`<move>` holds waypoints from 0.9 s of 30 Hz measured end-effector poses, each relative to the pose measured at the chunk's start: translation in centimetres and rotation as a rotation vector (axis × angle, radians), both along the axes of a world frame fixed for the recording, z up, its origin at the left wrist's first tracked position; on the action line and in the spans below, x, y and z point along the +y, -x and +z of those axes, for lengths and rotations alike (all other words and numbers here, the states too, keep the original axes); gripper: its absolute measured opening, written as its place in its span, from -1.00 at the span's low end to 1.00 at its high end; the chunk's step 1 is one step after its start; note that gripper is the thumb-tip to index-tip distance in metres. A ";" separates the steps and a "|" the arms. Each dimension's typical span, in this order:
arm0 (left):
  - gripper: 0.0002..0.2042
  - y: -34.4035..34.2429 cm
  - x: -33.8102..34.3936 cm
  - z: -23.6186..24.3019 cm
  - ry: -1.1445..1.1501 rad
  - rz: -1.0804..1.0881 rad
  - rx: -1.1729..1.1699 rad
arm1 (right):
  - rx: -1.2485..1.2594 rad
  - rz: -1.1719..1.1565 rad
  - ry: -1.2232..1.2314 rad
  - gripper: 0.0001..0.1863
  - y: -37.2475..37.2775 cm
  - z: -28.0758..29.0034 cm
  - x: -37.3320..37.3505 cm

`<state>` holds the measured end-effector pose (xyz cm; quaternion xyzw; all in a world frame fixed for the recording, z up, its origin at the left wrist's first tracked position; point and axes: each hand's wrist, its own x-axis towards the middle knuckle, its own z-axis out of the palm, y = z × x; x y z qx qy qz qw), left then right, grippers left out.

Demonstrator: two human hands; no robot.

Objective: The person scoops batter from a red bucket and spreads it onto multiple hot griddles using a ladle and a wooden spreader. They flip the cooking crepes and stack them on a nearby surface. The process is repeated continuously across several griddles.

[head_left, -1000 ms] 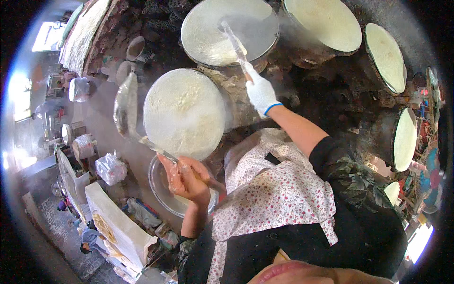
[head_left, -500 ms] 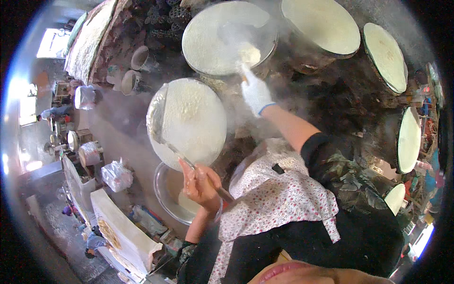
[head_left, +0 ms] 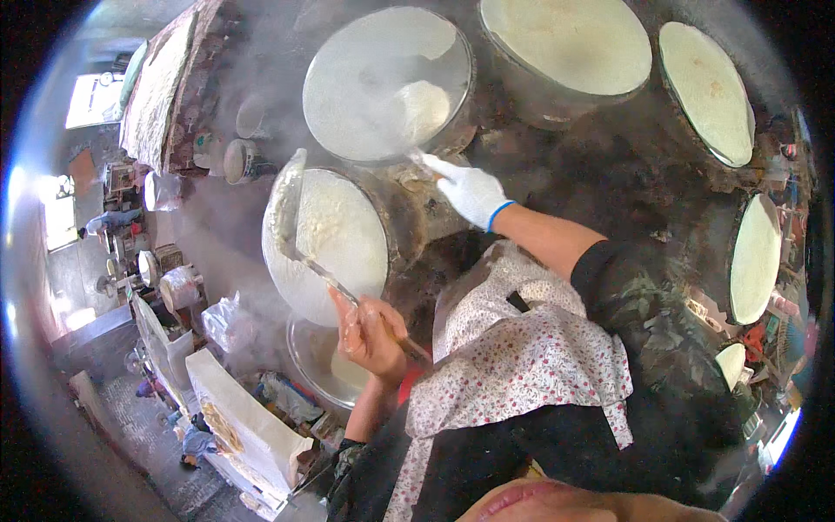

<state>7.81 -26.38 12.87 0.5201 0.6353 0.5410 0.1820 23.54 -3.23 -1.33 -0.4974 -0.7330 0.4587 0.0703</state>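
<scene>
My bare left hand [head_left: 370, 335] grips a long-handled, batter-coated spreader, its long blade [head_left: 287, 209] over the left side of the nearer round griddle [head_left: 348, 244], which carries pale batter. Below that griddle sits a clear-rimmed basin [head_left: 297, 357] of batter, partly behind my hand. My right hand [head_left: 470, 193], in a white blue-cuffed glove, holds a short scraper [head_left: 423, 162] at the near edge of the far round griddle [head_left: 357, 96]. A white mound of batter [head_left: 422, 111] lies on that griddle. Steam blurs the scraper.
More batter-covered round griddles [head_left: 565, 43] curve along the top and right [head_left: 752, 257]. At left are a sheet-covered rack [head_left: 156, 91], plastic bags [head_left: 226, 322] and a white-draped table [head_left: 235, 418], with a co-worker [head_left: 191, 439] beside it.
The spreader blade has swung rightward from beside the nearer griddle onto it. My right hand and scraper have drawn down from the far griddle's middle to its edge. Steam has thickened.
</scene>
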 end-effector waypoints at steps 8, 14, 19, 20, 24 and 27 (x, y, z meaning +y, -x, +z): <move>-0.47 -7.5 4.0 0.6 0.133 0.260 -0.213 | 0.170 0.010 -0.039 -0.45 -7.1 -2.2 5.9; -0.53 -9.4 5.2 0.7 0.185 0.318 -0.121 | 0.140 -0.252 -0.061 -0.52 -7.1 -0.9 9.7; -0.76 -11.3 7.2 0.7 0.189 0.370 -0.384 | 0.194 0.235 -0.029 -0.46 -6.1 1.2 4.6; -0.77 -11.5 7.6 0.8 0.161 0.356 -0.354 | 0.195 0.267 -0.026 -0.42 -6.9 1.0 3.8; -0.69 -11.5 9.3 1.2 0.245 0.280 -0.247 | -0.108 -0.033 -0.088 -0.43 -9.8 -1.8 7.6; -0.72 -11.9 10.5 1.2 0.281 0.386 -0.335 | 0.121 -0.126 -0.259 -0.50 -9.9 -3.3 10.7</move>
